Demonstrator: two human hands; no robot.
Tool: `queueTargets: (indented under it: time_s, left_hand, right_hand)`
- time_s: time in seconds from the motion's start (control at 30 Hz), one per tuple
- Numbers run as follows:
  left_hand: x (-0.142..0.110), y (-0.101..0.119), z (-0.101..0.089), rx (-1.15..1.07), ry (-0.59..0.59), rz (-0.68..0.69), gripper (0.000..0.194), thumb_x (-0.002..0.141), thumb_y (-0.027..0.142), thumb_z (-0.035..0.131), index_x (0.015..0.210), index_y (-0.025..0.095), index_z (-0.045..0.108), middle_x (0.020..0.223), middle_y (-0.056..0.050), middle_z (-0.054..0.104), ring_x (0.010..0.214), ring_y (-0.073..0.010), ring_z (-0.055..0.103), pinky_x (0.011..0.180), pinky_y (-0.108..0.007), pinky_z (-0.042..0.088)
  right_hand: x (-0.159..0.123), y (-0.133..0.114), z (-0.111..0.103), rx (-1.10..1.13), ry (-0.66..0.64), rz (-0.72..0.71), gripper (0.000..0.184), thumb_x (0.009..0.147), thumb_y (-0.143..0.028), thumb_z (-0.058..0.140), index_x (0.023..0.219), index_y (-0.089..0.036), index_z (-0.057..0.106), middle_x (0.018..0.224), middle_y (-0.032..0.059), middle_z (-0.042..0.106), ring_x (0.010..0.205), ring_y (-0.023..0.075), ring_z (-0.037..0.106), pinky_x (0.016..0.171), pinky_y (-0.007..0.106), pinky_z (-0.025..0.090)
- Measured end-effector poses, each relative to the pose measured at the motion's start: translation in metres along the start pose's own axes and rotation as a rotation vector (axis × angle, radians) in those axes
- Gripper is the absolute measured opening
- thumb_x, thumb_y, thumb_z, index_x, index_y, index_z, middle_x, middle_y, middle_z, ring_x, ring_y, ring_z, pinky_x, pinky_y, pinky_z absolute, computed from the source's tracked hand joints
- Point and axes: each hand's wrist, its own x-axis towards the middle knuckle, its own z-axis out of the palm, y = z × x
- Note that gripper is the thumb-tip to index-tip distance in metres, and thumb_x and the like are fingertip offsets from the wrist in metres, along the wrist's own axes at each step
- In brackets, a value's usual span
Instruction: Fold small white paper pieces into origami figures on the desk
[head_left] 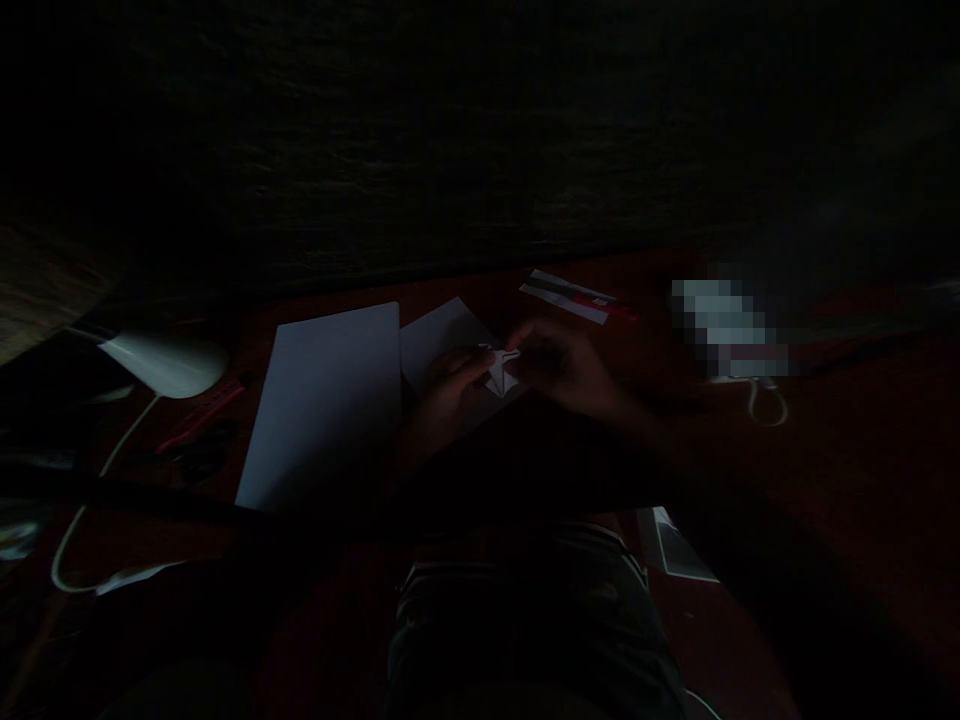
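Observation:
In the dim head view, a small piece of folded white paper (501, 374) is held up between my two hands. My left hand (448, 385) grips its left side, the thumb lying along the near face. At the upper right edge, the fingers of my right hand (562, 365) are closed on the same paper. Beneath both hands lies a sheet of white paper (442, 335) on the table. Shadow hides the finer folds and some of the fingertips.
A large white sheet or pad (330, 390) lies left of my hands. Behind them are a paper strip (559, 293) and a red pen-like tool (611, 307). Farther left stand a white lamp head (166, 365) with a cord, a red tool (201, 415) and dark scissors (206, 450).

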Motion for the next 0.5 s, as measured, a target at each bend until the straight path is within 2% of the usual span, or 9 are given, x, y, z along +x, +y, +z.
queueTargets:
  time_s: [0.1, 0.3, 0.5]
  left_hand:
    - [-0.0006, 0.0049, 0.0004, 0.02, 0.013, -0.023, 0.025, 0.069, 0.037, 0.091, 0.073, 0.019, 0.074, 0.076, 0.0, 0.07, 0.074, -0.0135, 0.064, 0.068, -0.026, 0.049]
    - [-0.0024, 0.0086, 0.0014, 0.024, 0.017, -0.03, 0.023, 0.072, 0.035, 0.088, 0.071, 0.018, 0.072, 0.073, 0.001, 0.065, 0.072, -0.0129, 0.061, 0.068, -0.025, 0.047]
    - [-0.0042, 0.0074, 0.0042, 0.049, 0.057, 0.038, 0.026, 0.072, 0.034, 0.087, 0.066, 0.019, 0.066, 0.068, 0.003, 0.057, 0.069, -0.0107, 0.054, 0.065, -0.023, 0.043]
  right_hand:
    - [0.0001, -0.0008, -0.0033, -0.028, -0.022, -0.021, 0.014, 0.086, -0.023, 0.077, 0.094, -0.021, 0.066, 0.09, 0.002, 0.07, 0.082, 0.0165, 0.066, 0.073, 0.03, 0.054]
    - [0.0005, 0.0015, -0.0059, -0.144, -0.022, -0.137, 0.008, 0.09, -0.026, 0.077, 0.094, -0.023, 0.071, 0.093, 0.0019, 0.072, 0.085, 0.0176, 0.067, 0.076, 0.031, 0.054]
    - [0.0018, -0.0007, -0.0075, -0.239, 0.03, -0.253, 0.007, 0.091, -0.027, 0.077, 0.088, -0.024, 0.071, 0.099, 0.005, 0.068, 0.097, 0.0221, 0.065, 0.084, 0.038, 0.054]
